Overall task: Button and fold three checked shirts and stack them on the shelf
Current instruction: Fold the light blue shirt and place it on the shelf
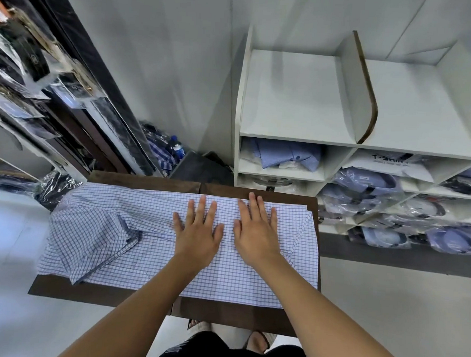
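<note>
A white shirt with a blue check (147, 255) lies spread across the dark brown table (220, 314), its collar and a folded sleeve toward the left. My left hand (198, 231) and my right hand (256, 232) lie flat side by side on the shirt's middle, fingers straight and pointing away from me, pressing the cloth. The white shelf unit (294, 137) stands behind the table at the right; its top compartments hold nothing.
Lower cubbies hold a folded blue shirt (288, 154) and several bagged shirts (371, 186). A rack of plastic-wrapped dark clothes (36, 83) fills the left. A blue bottle (177, 147) stands on the floor behind the table. My sandalled feet show below the table edge.
</note>
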